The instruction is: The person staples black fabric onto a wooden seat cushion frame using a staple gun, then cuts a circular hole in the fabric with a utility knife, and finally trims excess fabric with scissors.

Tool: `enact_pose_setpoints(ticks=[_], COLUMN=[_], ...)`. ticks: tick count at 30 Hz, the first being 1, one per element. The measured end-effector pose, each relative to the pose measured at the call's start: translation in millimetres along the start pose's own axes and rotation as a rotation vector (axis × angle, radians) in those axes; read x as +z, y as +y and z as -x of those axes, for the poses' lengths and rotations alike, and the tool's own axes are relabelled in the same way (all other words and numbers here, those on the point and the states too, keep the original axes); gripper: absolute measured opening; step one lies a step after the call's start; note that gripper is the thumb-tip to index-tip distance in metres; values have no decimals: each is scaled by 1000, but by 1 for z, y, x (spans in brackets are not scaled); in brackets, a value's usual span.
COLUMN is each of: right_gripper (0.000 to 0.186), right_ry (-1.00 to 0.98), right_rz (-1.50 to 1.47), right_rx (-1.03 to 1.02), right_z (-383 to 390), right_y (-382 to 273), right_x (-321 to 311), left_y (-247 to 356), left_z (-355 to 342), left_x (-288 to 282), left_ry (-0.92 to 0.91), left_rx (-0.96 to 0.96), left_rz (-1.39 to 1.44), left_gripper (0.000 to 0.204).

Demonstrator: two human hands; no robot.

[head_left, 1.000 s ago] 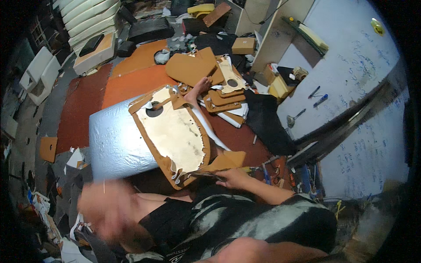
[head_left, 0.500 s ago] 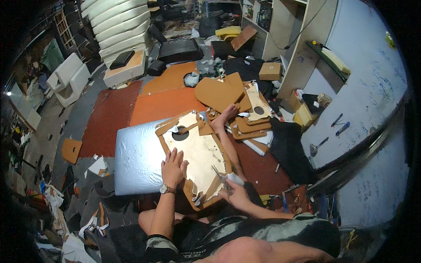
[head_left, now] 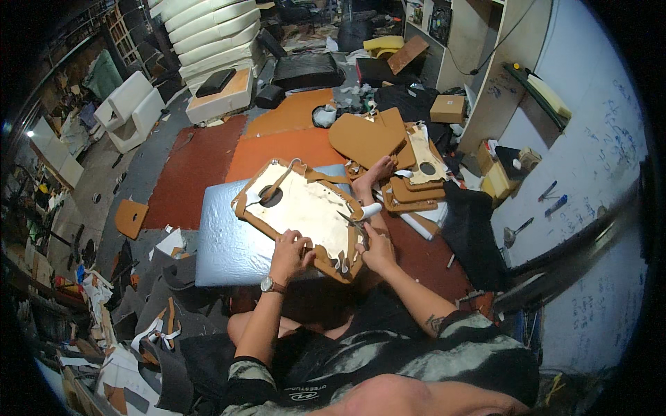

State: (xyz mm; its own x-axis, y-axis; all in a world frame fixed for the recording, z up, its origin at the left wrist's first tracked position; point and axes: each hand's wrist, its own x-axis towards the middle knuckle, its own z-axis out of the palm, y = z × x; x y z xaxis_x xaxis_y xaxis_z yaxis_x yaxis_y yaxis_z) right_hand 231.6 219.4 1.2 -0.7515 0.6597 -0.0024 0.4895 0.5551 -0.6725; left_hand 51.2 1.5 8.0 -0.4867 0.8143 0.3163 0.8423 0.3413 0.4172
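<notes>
A cream-backed panel (head_left: 305,204) with brown covering folded around its rim lies tilted across a silvery foil-covered pad (head_left: 225,236). Near the panel's far left is a round dark hole (head_left: 270,196), with a loose brown and white strip (head_left: 277,182) beside it. My left hand (head_left: 288,255) grips the panel's near edge, its fingers bent over the brown border. In my right hand (head_left: 379,249) is a pair of scissors (head_left: 352,222), their blades angled over the panel's right edge. How far the blades are apart is hard to see. Loose border flaps (head_left: 342,263) bunch at the near corner.
My bare foot (head_left: 373,177) rests just beyond the panel. Brown padded panels (head_left: 371,139) are piled behind it. Dark cloth (head_left: 479,236) lies to the right, beside a whiteboard-like surface (head_left: 590,208) with pens. Grey scraps (head_left: 166,298) cover the floor at left.
The panel has turned and shifted away from me over the pad. My left hand has gone from lying flat on it to curling at its near edge. The scissors moved with my right hand.
</notes>
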Motion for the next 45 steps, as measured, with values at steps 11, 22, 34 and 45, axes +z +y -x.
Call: enact_pose_setpoints(ticks=[11,22,34,45], right_gripper=[74,79,78,84], right_ry=[110,-426,-350,-158], right_rz=[277,559,612,608], right_rx=[-472,-473,-529,-688], right_z=[-36,-105,-2,14], right_y=[23,21,90,72], right_x=[4,-65,-147,-94], left_y=[23,62,84,99], left_z=[13,8,-56,-62], left_x=[9,18,63,55], left_ry=[4,-151,-272,-279], left_rx=[-58,-233,-371,-362], left_rz=[-85,-71,289,217], left_gripper=[14,48,26,39])
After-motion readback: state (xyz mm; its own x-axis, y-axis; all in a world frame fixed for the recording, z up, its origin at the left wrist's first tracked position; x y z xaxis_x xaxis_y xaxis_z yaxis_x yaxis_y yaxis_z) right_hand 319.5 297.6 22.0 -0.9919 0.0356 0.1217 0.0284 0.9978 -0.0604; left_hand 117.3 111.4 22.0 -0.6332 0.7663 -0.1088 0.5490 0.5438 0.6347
